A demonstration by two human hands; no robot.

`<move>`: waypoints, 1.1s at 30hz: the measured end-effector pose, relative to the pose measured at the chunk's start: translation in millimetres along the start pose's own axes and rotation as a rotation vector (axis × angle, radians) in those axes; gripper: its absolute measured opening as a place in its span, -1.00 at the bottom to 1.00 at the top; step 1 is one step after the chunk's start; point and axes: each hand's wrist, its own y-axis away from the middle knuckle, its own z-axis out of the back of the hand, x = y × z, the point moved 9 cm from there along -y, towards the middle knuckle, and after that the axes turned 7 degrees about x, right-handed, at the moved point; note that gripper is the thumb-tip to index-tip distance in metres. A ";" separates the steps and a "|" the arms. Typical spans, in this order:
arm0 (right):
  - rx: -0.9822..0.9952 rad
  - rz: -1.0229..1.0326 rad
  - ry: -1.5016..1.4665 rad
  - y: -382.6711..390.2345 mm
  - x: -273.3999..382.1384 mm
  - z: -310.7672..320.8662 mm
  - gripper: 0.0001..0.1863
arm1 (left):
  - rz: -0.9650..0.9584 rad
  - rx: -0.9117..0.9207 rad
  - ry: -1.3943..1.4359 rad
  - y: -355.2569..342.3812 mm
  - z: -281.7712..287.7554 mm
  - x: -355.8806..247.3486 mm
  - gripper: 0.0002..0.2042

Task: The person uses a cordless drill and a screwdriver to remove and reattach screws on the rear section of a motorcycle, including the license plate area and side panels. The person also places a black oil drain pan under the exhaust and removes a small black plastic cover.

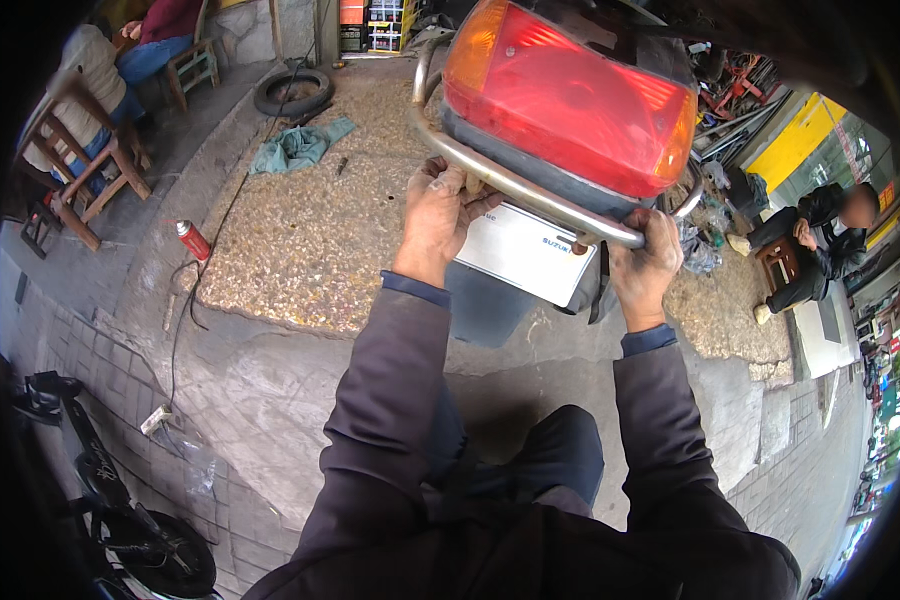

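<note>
Ahead of me is the rear of a motorcycle with a large red tail light (580, 95) and orange end lenses. A curved metal grab rail (530, 195) runs below the light. Under the rail, a white plate (530, 262) hangs tilted above a dark mudguard (490, 308). My left hand (438, 215) is closed at the rail's underside, by the plate's upper left corner; what its fingertips pinch is hidden. My right hand (648, 262) is closed round the rail's lower right part, beside the plate's right edge.
A loose tyre (292, 93), a green cloth (300, 146) and a red spray can (193, 240) lie or stand at left. A black scooter (120, 500) is at lower left. People sit on wooden chairs (95, 165) at far left; another person (820, 235) sits at right.
</note>
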 end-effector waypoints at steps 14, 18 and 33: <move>0.090 -0.073 0.037 0.6 -4.0 -6.5 -0.71 | 0.057 0.250 0.477 -2.8 -18.7 23.7 -0.86; 0.113 -0.138 0.055 3.4 -8.7 -8.4 -0.70 | 0.114 0.243 0.535 -2.0 -14.1 33.3 -0.80; 0.169 -0.192 -0.019 7.4 -11.8 -11.7 -0.68 | 0.228 0.216 0.471 -0.7 -13.1 24.6 -0.71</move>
